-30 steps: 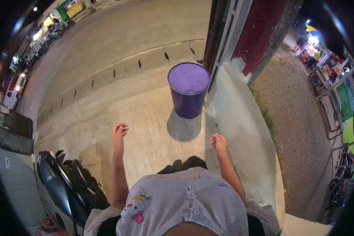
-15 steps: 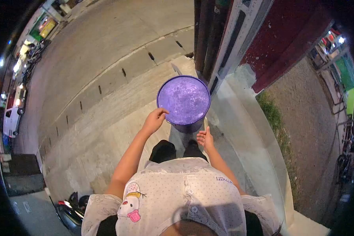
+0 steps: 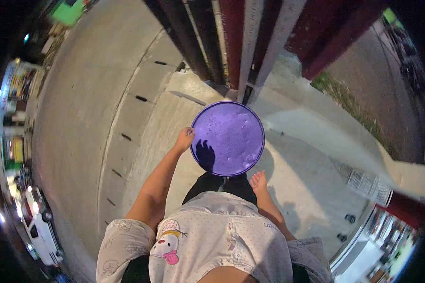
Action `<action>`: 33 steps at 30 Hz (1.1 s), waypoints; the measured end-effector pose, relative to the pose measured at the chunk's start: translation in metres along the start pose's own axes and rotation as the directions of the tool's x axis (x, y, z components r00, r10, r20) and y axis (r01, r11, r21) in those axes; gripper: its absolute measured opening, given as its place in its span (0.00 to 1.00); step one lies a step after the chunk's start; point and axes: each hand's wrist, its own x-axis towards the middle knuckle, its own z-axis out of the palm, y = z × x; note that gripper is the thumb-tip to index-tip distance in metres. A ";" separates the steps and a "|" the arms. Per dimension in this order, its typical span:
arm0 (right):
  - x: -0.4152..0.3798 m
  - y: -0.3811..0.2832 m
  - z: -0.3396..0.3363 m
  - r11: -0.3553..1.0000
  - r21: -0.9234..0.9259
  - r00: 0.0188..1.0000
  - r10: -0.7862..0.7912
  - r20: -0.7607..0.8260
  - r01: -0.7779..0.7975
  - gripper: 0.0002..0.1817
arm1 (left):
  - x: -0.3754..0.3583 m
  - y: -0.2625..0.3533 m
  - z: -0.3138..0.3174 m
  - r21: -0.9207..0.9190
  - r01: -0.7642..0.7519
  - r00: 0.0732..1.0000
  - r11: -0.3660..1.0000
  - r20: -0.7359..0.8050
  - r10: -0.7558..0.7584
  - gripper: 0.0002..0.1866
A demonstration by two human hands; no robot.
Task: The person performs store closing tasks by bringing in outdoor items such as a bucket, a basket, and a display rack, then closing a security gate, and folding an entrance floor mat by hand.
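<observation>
A round purple bucket (image 3: pixel 227 137) with a purple, blotchy lid stands upright on the concrete in front of my legs. Beside its upper left rim is my left hand (image 3: pixel 185 139), its fingers loosely bent and slightly apart; contact with the rim is hard to tell. A hand-shaped shadow with separated fingers falls on the left part of the lid. Just off the bucket's lower right side, my right hand (image 3: pixel 259 182) is empty, palm partly up, with loosely curled fingers.
Dark red and grey metal posts (image 3: pixel 250 47) rise just beyond the bucket. A road (image 3: pixel 80 122) lies left, with a white car (image 3: pixel 41 233) at its edge. A floor grate (image 3: pixel 370 186) and a lit shop interior (image 3: pixel 387 240) are at the right, grass (image 3: pixel 347 101) at the upper right.
The view has turned and the bucket looks larger and seen more from above. My left hand is now higher along the rim's left side. My right hand sits slightly lower and farther right.
</observation>
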 end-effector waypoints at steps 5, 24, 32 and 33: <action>0.019 0.062 0.010 0.987 0.142 0.996 -0.070 -0.052 0.076 0.27 | 0.120 -0.012 0.010 0.055 0.055 0.989 0.997 0.133 -0.061 0.28; 0.064 0.205 0.087 0.681 0.706 0.979 -0.088 -0.186 0.195 0.20 | 0.252 0.065 0.093 -0.133 0.492 0.599 0.860 0.769 -0.224 0.19; -0.013 0.183 0.088 0.441 0.775 0.878 -0.068 -0.474 0.453 0.15 | 0.289 0.031 0.128 -0.004 0.401 0.418 0.916 0.891 -0.179 0.19; -0.020 0.181 0.086 0.461 0.762 0.880 -0.097 -0.465 0.454 0.15 | 0.283 0.040 0.127 -0.028 0.427 0.439 0.904 0.880 -0.180 0.19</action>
